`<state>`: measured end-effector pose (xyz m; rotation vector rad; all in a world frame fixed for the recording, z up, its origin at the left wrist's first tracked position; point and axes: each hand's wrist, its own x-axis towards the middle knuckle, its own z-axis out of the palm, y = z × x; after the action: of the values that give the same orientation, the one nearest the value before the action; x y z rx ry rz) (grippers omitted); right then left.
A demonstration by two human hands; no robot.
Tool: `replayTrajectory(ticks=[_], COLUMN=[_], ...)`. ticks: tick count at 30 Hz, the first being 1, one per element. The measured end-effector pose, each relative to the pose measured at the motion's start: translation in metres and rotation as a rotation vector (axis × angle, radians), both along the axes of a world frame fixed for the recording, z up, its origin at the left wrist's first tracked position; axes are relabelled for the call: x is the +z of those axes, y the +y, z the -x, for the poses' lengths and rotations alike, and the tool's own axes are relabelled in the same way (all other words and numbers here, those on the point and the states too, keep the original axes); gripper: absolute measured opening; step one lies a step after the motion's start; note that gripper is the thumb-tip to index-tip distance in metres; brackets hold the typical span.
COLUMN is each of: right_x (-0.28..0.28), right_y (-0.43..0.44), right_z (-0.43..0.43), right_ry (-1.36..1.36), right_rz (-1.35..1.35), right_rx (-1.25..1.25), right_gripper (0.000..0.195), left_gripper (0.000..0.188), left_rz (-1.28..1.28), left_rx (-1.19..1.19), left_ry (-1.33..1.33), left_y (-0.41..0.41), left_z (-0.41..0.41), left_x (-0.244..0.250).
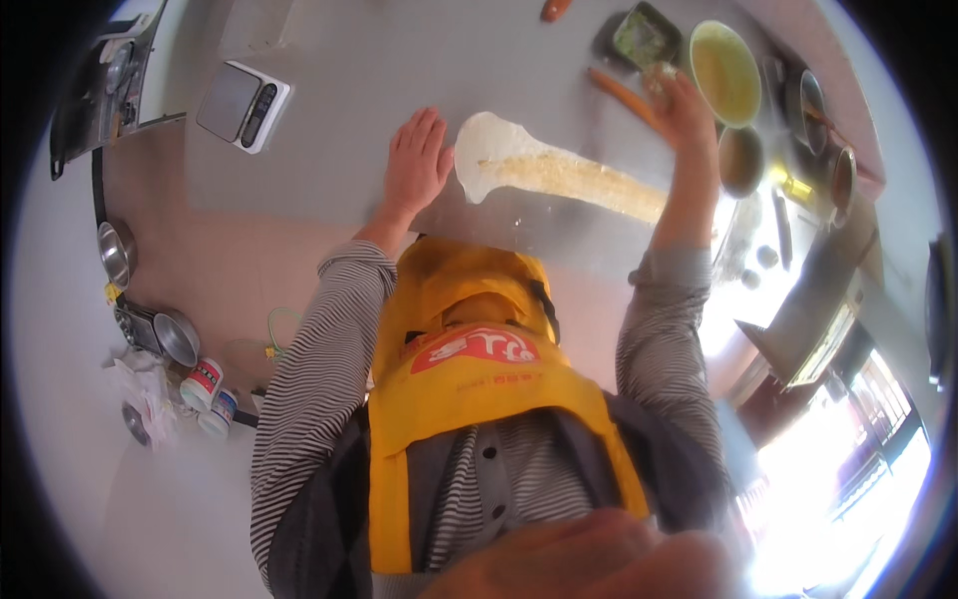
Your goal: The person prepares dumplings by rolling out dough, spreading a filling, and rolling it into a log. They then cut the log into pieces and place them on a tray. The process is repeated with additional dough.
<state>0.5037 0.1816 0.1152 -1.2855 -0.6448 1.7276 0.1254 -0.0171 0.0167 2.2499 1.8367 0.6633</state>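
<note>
A long flattened strip of dough (516, 159) lies across the grey worktop, wide and pale at its left end, with a yellowish-brown spread along its middle. My left hand (419, 161) rests flat beside that wide end, fingers together, holding nothing that I can see. At the upper right, my right hand (677, 105) holds a small clump of pale food, close to a dark square container of chopped greens (645, 37). An orange-brown rolling pin (621, 93) lies just left of that hand, partly hidden by it.
A digital kitchen scale (243, 107) stands on the worktop at the left. To the right are a large bowl with yellowish contents (724, 75), a smaller bowl (741, 162) and several pots. Another orange-brown object (554, 9) lies at the top edge. Metal bowls (177, 338) sit at the lower left.
</note>
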Motion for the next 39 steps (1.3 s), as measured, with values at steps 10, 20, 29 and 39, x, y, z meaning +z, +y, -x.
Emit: replayTrajectory(ticks=[10, 20, 29, 39], right_x=[-0.035, -0.067, -0.091, -0.13], right_y=[-0.144, -0.188, -0.223, -0.245], right_z=[0.067, -0.029, -0.206, -0.227], right_ry=[-0.934, -1.433, -1.794, -1.91], right_rz=[-0.408, -0.925, -0.579, -0.341], right_rx=[0.698, 0.556, 0.441, 0.056], right_gripper=[0.023, 0.017, 0.026, 0.042], left_gripper=[0.042, 0.044, 0.044, 0.046], left_rz=[-0.047, -0.067, -0.076, -0.102], left_rx=[-0.019, -0.033, -0.056, -0.074], left_ry=[-0.015, 0.008, 0.035, 0.078], left_y=[0.001, 0.001, 0.002, 0.005], left_z=[0.0, 0.003, 0.003, 0.003], left_x=[-0.002, -0.009, -0.007, -0.006])
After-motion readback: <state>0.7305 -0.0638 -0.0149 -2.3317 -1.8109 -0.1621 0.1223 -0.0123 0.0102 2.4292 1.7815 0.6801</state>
